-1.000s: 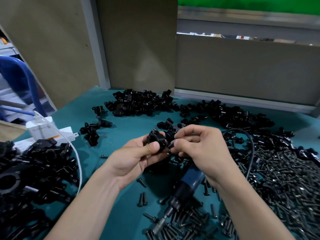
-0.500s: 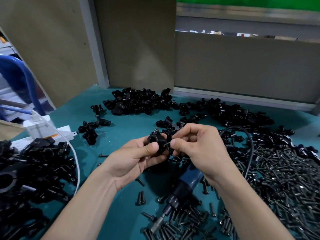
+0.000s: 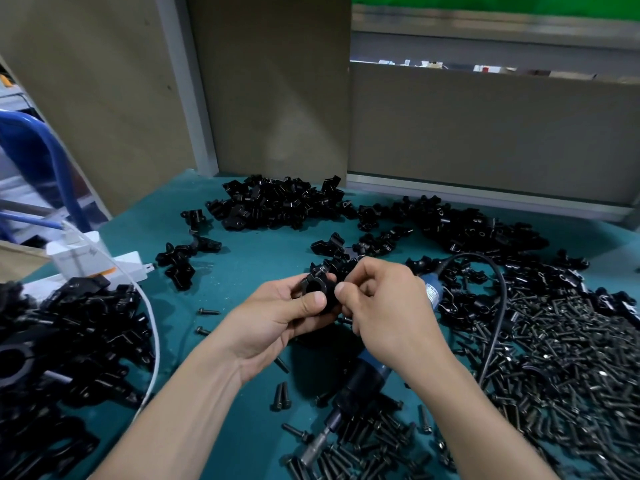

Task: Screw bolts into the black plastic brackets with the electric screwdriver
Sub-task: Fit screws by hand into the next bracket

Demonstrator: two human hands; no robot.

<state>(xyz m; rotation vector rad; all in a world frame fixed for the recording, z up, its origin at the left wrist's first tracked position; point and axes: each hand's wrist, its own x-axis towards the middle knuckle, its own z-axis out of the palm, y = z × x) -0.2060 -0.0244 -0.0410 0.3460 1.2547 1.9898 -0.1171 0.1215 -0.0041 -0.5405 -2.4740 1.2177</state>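
Head view. The electric screwdriver (image 3: 367, 379) lies on the teal table (image 3: 242, 271) with its bit end toward the camera, and its body passes under the right wrist. Neither hand touches it.

Just beyond its middle, lifted off the table, is the one black bracket (image 3: 317, 289) being worked on. The left hand (image 3: 277, 323) grips it. The thumb lies across the near face and the curled fingers wrap round behind, so the round bore faces the camera.

The right hand (image 3: 388, 306) is above the screwdriver's body with its fingers curled. Its thumb and forefinger are pinched together against the bracket's right side. I cannot tell whether a bolt sits between them.

Right of the screwdriver spreads the loose pile of bolts (image 3: 571, 358), and more lie around its bit. Beyond it lie the heaped brackets (image 3: 277, 202), and far to its left another dark heap (image 3: 69, 327).

A second ago the right fingers reached further over the bracket, and now they are drawn in tighter. The left grip is unchanged. The screwdriver's blue rear end now shows past the right knuckles, where it was hidden before.
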